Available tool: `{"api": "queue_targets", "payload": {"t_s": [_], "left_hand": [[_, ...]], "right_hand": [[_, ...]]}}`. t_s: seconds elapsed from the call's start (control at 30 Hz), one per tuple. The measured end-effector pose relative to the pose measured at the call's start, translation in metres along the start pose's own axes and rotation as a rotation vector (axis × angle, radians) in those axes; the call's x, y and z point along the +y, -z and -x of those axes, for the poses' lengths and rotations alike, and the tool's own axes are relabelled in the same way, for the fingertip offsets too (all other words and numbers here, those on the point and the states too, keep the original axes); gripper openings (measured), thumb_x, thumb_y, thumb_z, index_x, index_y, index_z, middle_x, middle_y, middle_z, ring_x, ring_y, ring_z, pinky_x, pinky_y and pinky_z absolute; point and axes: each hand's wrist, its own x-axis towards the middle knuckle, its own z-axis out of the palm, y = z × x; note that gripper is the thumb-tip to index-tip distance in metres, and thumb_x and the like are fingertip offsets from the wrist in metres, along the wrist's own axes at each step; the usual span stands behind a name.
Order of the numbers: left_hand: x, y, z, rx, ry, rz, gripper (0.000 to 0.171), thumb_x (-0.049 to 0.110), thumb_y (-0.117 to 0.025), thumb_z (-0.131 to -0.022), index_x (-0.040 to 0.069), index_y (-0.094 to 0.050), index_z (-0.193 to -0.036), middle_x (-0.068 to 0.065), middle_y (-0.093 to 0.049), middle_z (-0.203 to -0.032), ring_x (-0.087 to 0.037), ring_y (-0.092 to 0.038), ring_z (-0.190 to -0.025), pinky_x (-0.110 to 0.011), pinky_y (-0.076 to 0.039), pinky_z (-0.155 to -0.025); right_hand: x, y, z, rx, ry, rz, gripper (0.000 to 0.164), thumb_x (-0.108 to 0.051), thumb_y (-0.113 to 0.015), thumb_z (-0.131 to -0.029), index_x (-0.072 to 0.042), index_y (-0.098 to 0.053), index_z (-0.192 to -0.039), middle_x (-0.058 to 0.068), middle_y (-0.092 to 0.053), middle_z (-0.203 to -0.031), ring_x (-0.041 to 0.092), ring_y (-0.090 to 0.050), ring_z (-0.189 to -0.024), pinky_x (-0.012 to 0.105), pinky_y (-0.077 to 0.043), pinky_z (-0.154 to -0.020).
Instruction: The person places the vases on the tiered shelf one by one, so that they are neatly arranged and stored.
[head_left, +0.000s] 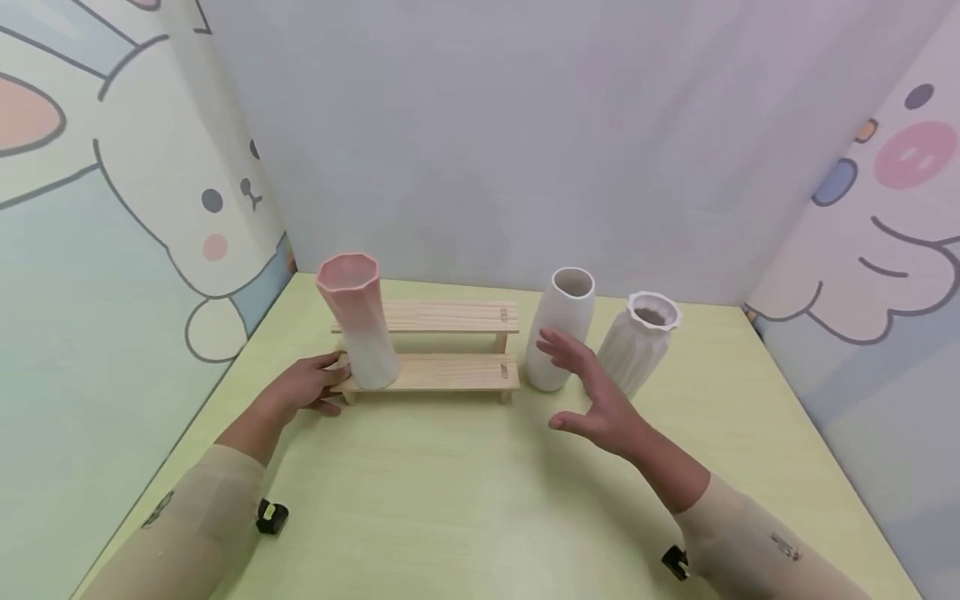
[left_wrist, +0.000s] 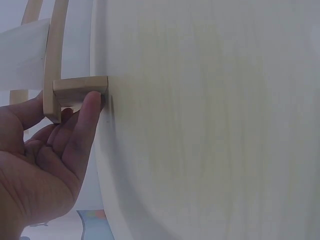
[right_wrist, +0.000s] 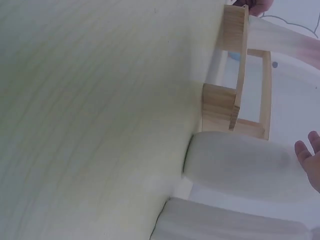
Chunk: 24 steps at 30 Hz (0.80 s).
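My left hand (head_left: pixel 306 386) grips the left end of a two-tier wooden shelf (head_left: pixel 453 372). In the left wrist view its thumb lies on one side of the lower plank (left_wrist: pixel 55 55), with fingers bent on the other side by the leg. A pink-to-white vase (head_left: pixel 363 321) stands upright on the left part of the lower tier. My right hand (head_left: pixel 600 404) holds nothing, fingers and thumb spread apart. It overlaps a smooth white vase (head_left: pixel 564 315) that stands on the table right of the shelf. Beside that is a ribbed white vase (head_left: pixel 633 354) with a scalloped rim.
The pale yellow-green table (head_left: pixel 450 492) runs back to a plain curtain-like wall (head_left: pixel 480 150). Side walls with cartoon animals (head_left: pixel 165 192) flank it left and right. The shelf's upper tier (head_left: pixel 450 316) stands behind the lower one.
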Motion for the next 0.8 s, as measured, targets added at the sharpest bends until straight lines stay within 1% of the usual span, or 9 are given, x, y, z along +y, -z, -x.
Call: {"api": "queue_targets", "payload": {"t_s": [0.1,0.17,0.27,0.33,0.43,0.57,0.63,0.7,0.8], "left_hand": [[0.0,0.0,0.001,-0.001,-0.002,-0.003,0.077,0.039,-0.052,-0.102,0.007,-0.01,-0.158,-0.029,-0.041,-0.146,-0.025,-0.064,-0.107,-0.038,-0.061,-0.081],[0.0,-0.001,0.002,-0.002,-0.007,-0.008,0.077,0.04,-0.051,-0.102,0.006,-0.01,-0.158,-0.03,-0.041,-0.145,-0.026,-0.064,-0.108,-0.039,-0.061,-0.081],[0.0,-0.001,0.003,-0.008,-0.01,-0.004,0.077,0.039,-0.051,-0.102,0.007,-0.01,-0.158,-0.03,-0.041,-0.145,-0.026,-0.064,-0.108,-0.04,-0.061,-0.082],[0.0,-0.001,0.004,-0.011,-0.009,0.001,0.076,0.039,-0.051,-0.103,0.007,-0.009,-0.158,-0.03,-0.04,-0.146,-0.025,-0.065,-0.107,-0.04,-0.06,-0.082],[0.001,-0.001,0.005,-0.01,-0.005,0.004,0.076,0.038,-0.051,-0.103,0.007,-0.009,-0.158,-0.03,-0.041,-0.145,-0.022,-0.065,-0.104,-0.04,-0.06,-0.082],[0.001,0.0,0.005,-0.009,-0.002,-0.003,0.077,0.039,-0.052,-0.102,0.006,-0.01,-0.158,-0.029,-0.043,-0.143,-0.02,-0.065,-0.102,-0.038,-0.06,-0.082],[0.002,0.0,0.005,-0.01,0.0,-0.007,0.077,0.04,-0.052,-0.102,0.007,-0.011,-0.158,-0.028,-0.044,-0.143,-0.02,-0.065,-0.102,-0.038,-0.06,-0.082],[0.002,-0.001,0.006,-0.014,-0.004,-0.008,0.077,0.04,-0.052,-0.102,0.007,-0.01,-0.158,-0.029,-0.044,-0.143,-0.02,-0.065,-0.103,-0.038,-0.06,-0.083],[0.004,-0.002,0.006,-0.014,-0.006,-0.008,0.075,0.038,-0.05,-0.103,0.007,-0.01,-0.158,-0.029,-0.044,-0.143,-0.021,-0.064,-0.104,-0.039,-0.06,-0.083]], "right_hand": [[-0.014,0.01,0.002,0.007,0.015,0.005,0.103,-0.054,-0.072,-0.083,0.009,-0.024,-0.149,0.031,-0.034,-0.15,0.042,-0.04,-0.135,0.031,-0.036,-0.114],[-0.026,0.018,0.003,0.007,0.026,0.009,0.099,-0.048,-0.074,-0.084,0.014,-0.026,-0.146,0.035,-0.035,-0.146,0.041,-0.042,-0.135,0.03,-0.037,-0.113],[-0.042,0.03,0.005,0.01,0.036,0.03,0.093,-0.04,-0.076,-0.085,0.018,-0.029,-0.141,0.038,-0.039,-0.141,0.034,-0.045,-0.134,0.027,-0.038,-0.111],[-0.047,0.039,0.006,0.022,0.05,0.048,0.092,-0.04,-0.075,-0.085,0.019,-0.031,-0.139,0.038,-0.042,-0.139,0.029,-0.046,-0.134,0.026,-0.038,-0.111],[-0.048,0.053,0.008,0.066,0.092,0.047,0.092,-0.039,-0.076,-0.085,0.022,-0.03,-0.137,0.038,-0.043,-0.137,0.027,-0.046,-0.135,0.027,-0.038,-0.111],[-0.038,0.076,0.011,0.141,0.16,0.037,0.095,-0.036,-0.078,-0.083,0.023,-0.027,-0.137,0.036,-0.043,-0.14,0.028,-0.044,-0.136,0.03,-0.036,-0.113],[-0.033,0.087,0.014,0.179,0.178,0.048,0.097,-0.035,-0.08,-0.082,0.023,-0.026,-0.138,0.033,-0.044,-0.142,0.029,-0.044,-0.135,0.03,-0.034,-0.114],[-0.03,0.098,0.015,0.216,0.168,0.057,0.098,-0.035,-0.082,-0.08,0.021,-0.026,-0.139,0.029,-0.045,-0.144,0.028,-0.043,-0.135,0.03,-0.033,-0.115],[-0.031,0.111,0.016,0.262,0.13,0.057,0.098,-0.032,-0.083,-0.079,0.02,-0.027,-0.14,0.027,-0.044,-0.145,0.027,-0.043,-0.136,0.029,-0.033,-0.114]]}}
